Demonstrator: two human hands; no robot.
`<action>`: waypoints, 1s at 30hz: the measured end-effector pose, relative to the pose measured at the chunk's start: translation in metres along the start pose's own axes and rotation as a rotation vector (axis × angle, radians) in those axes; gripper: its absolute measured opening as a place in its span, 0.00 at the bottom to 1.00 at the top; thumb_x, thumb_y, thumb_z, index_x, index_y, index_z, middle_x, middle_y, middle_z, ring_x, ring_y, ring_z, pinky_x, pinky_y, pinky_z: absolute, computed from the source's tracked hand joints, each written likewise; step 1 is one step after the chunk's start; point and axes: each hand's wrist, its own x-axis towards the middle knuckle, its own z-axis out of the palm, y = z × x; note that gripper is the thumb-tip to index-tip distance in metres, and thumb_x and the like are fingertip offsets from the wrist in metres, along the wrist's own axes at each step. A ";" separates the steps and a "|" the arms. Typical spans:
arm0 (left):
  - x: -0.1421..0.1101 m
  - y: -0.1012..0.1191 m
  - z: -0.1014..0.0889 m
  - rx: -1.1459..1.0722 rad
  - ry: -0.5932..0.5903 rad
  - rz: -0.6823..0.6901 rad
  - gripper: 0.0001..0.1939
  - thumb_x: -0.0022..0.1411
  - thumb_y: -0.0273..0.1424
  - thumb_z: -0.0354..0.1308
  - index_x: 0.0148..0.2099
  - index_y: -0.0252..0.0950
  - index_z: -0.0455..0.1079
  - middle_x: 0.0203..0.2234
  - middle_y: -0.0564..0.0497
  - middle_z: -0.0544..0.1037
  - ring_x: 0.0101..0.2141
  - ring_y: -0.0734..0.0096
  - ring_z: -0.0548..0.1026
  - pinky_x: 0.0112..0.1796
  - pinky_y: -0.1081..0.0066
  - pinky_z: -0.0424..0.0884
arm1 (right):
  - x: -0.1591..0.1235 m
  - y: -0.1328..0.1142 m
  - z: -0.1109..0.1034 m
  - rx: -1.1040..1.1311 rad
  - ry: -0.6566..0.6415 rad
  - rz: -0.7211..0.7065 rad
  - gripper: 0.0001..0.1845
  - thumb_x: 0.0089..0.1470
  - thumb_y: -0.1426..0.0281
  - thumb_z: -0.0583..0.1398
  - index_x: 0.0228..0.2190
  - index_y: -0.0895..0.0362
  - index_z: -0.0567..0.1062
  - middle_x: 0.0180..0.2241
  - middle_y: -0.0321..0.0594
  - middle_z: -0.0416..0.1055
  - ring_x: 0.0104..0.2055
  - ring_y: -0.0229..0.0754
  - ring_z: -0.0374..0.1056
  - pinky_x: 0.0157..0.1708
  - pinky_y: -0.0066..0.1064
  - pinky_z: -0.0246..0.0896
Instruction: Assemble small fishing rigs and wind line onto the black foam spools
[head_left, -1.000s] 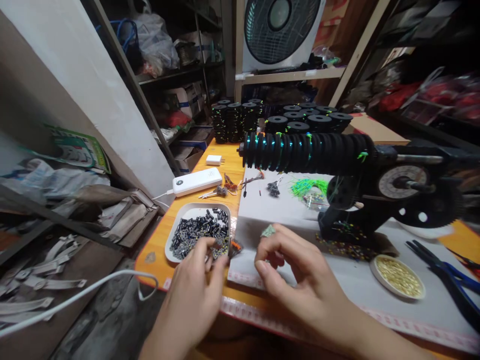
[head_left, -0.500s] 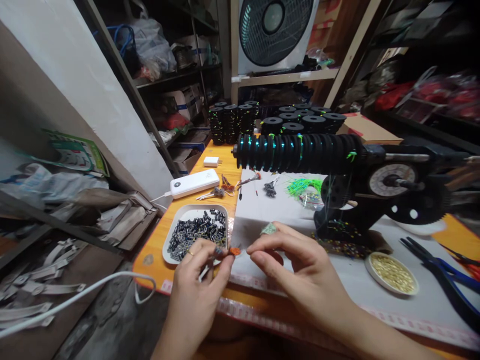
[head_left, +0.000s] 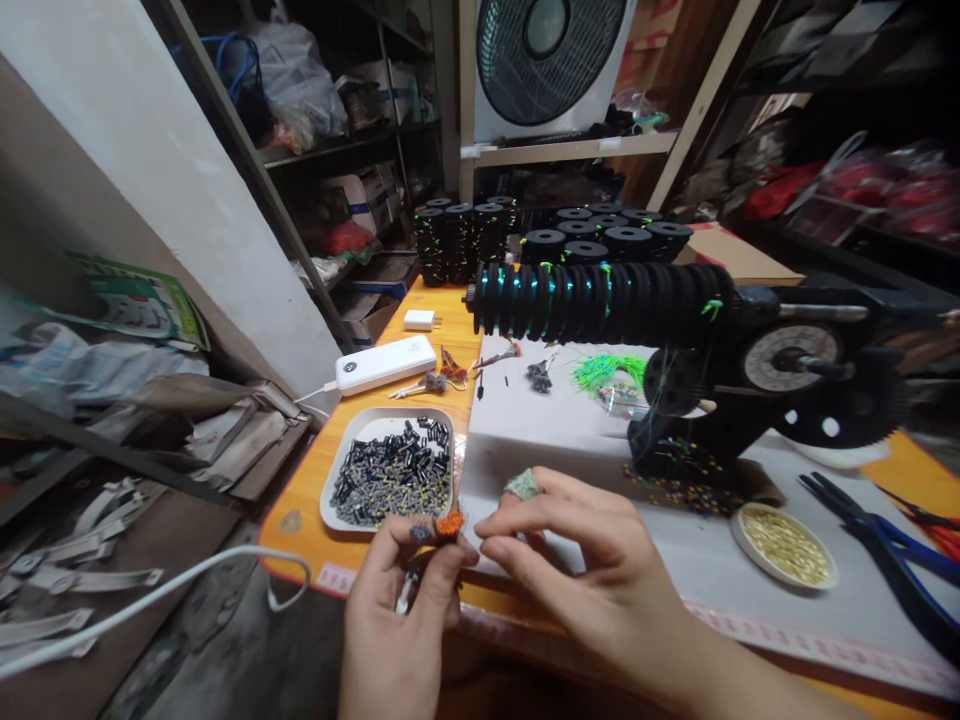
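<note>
My left hand (head_left: 401, 610) is closed in a pinch on a small orange-tipped piece (head_left: 448, 524) at the table's near edge. My right hand (head_left: 585, 570) is right beside it, its thumb and forefinger pinched together at the same small piece; a greenish ring sits on one finger. Just beyond the hands stands a white square tray (head_left: 337, 470) full of small dark cylindrical parts (head_left: 394, 470).
A black winding machine (head_left: 720, 380) carries a row of black spools (head_left: 600, 300). More spools (head_left: 540, 240) are stacked behind. A dish of gold bits (head_left: 784, 545), pliers (head_left: 877, 560), a white power bank (head_left: 384, 362), green wires (head_left: 600, 375) and a white cable (head_left: 165, 590) lie around.
Both hands drew back from the tray toward the table's near edge. My left hand came away with the orange-tipped piece, and my right fingers closed in on it.
</note>
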 end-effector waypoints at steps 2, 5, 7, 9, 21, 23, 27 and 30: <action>0.001 -0.002 -0.001 0.049 0.017 0.049 0.15 0.50 0.39 0.67 0.32 0.34 0.69 0.26 0.51 0.75 0.26 0.75 0.72 0.24 0.80 0.68 | 0.000 0.000 0.001 0.001 0.014 -0.007 0.05 0.54 0.73 0.61 0.32 0.56 0.79 0.24 0.39 0.72 0.24 0.34 0.62 0.21 0.25 0.55; 0.001 -0.004 -0.001 0.128 0.004 0.175 0.10 0.54 0.35 0.65 0.31 0.36 0.69 0.26 0.52 0.75 0.28 0.73 0.74 0.27 0.80 0.71 | -0.001 0.001 0.002 0.001 -0.002 -0.002 0.05 0.54 0.72 0.62 0.32 0.57 0.80 0.22 0.39 0.71 0.23 0.34 0.61 0.21 0.26 0.55; 0.001 -0.004 0.001 0.175 -0.007 0.321 0.06 0.55 0.31 0.63 0.31 0.37 0.69 0.26 0.54 0.75 0.28 0.75 0.75 0.28 0.80 0.71 | -0.001 0.001 0.003 0.017 0.009 0.018 0.06 0.54 0.72 0.62 0.32 0.56 0.81 0.22 0.39 0.71 0.24 0.35 0.61 0.20 0.25 0.55; 0.000 -0.006 0.003 0.210 -0.013 0.495 0.04 0.56 0.26 0.61 0.31 0.38 0.69 0.27 0.56 0.76 0.28 0.77 0.75 0.30 0.81 0.71 | 0.000 0.001 0.004 0.044 0.019 0.042 0.05 0.53 0.72 0.63 0.32 0.55 0.81 0.23 0.39 0.72 0.24 0.34 0.62 0.20 0.25 0.56; -0.003 -0.012 0.000 0.314 -0.014 0.731 0.09 0.57 0.19 0.57 0.33 0.40 0.68 0.30 0.56 0.75 0.33 0.79 0.75 0.37 0.83 0.70 | -0.001 -0.001 0.003 0.055 -0.065 0.099 0.05 0.53 0.72 0.61 0.29 0.56 0.79 0.23 0.37 0.68 0.26 0.35 0.62 0.24 0.26 0.56; -0.006 -0.008 0.006 0.176 0.044 0.509 0.06 0.57 0.24 0.61 0.34 0.41 0.68 0.28 0.57 0.75 0.32 0.78 0.75 0.34 0.83 0.71 | -0.002 -0.002 0.002 0.049 -0.074 0.071 0.04 0.53 0.74 0.61 0.29 0.57 0.78 0.23 0.36 0.67 0.26 0.34 0.61 0.24 0.26 0.55; -0.009 -0.001 0.010 -0.080 0.046 -0.032 0.18 0.50 0.38 0.67 0.42 0.38 0.70 0.25 0.54 0.75 0.23 0.78 0.71 0.23 0.82 0.67 | -0.002 -0.002 0.001 0.056 -0.081 0.039 0.04 0.53 0.75 0.61 0.29 0.58 0.77 0.23 0.36 0.66 0.26 0.34 0.60 0.24 0.25 0.55; -0.007 0.004 0.004 -0.128 -0.039 -0.116 0.18 0.45 0.40 0.70 0.33 0.32 0.72 0.20 0.55 0.71 0.18 0.83 0.63 0.18 0.85 0.59 | -0.001 -0.002 0.001 0.039 -0.094 0.028 0.05 0.54 0.74 0.60 0.30 0.58 0.78 0.23 0.37 0.65 0.25 0.34 0.60 0.23 0.26 0.52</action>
